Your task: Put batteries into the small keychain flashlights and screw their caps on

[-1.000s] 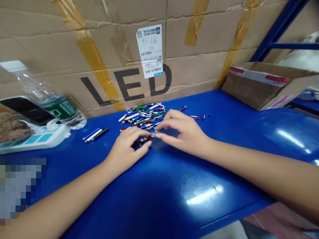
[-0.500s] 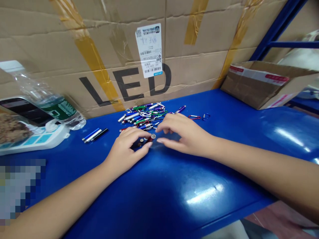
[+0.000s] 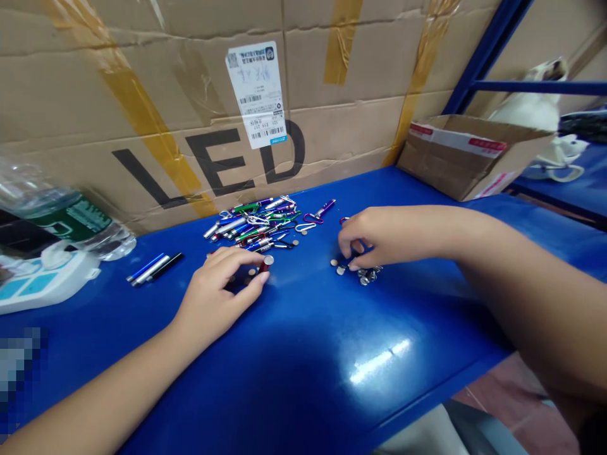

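Note:
My left hand (image 3: 220,287) holds a short red metal tube (image 3: 265,264) upright between thumb and fingertips, and a round silver end shows at its top. Small round button cells (image 3: 251,272) lie on the blue table behind that hand. Over to the right, my right hand (image 3: 374,239) is low above the table with curled fingers, thumb and fingertips close together. Whatever is between them is too small to make out. A little heap of silver button cells (image 3: 367,276) lies just below its thumb, with a couple of loose cells (image 3: 334,263) to the left.
Behind the hands is a pile of coloured penlights with carabiner clips (image 3: 256,221). A purple penlight (image 3: 326,207) lies beside it. Three tubes (image 3: 154,268), a power strip (image 3: 71,278) and a water bottle (image 3: 80,221) are at left. Cardboard boxes (image 3: 455,155) stand behind.
My right hand has moved away from the red tube to the button cells at the right, uncovering them. My left hand still holds the tube. The view has shifted to the right.

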`<action>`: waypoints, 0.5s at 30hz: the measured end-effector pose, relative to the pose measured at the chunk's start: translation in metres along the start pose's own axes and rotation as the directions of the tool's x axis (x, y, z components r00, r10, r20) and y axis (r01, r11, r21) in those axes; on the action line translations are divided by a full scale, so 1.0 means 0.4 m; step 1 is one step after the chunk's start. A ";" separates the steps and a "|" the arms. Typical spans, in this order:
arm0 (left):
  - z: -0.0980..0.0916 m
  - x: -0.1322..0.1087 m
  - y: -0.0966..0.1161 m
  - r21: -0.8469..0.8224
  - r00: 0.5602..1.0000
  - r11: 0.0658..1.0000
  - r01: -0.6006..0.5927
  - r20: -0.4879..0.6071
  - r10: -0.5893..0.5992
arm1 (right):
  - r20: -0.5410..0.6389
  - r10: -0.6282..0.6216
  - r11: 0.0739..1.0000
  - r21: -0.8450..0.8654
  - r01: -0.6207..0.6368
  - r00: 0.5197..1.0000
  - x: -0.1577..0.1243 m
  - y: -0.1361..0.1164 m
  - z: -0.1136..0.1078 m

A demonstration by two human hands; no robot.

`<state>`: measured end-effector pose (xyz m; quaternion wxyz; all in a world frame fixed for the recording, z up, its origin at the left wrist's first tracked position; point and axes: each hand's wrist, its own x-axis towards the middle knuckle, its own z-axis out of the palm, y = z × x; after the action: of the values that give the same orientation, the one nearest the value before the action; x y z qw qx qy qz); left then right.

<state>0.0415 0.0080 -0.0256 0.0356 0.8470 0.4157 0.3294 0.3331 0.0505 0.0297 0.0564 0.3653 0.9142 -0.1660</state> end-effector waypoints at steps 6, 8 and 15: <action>0.000 0.001 -0.003 0.011 0.999 0.999 -0.050 -0.007 0.050 | 0.099 0.090 0.996 -0.020 -0.088 0.991 -0.013 -0.015 -0.008; 0.001 0.000 -0.004 0.013 0.998 0.998 -0.065 -0.010 0.065 | 0.115 0.086 0.996 -0.007 -0.085 0.990 -0.014 -0.019 -0.007; 0.002 0.003 0.001 -0.004 0.995 0.995 -0.098 -0.009 0.098 | 0.110 0.070 0.997 0.022 -0.073 0.991 -0.014 -0.012 0.007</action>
<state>0.0424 0.0087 -0.0254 0.0194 0.8650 0.3728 0.3353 0.3337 0.0427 0.0294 0.1075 0.3889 0.8938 -0.1957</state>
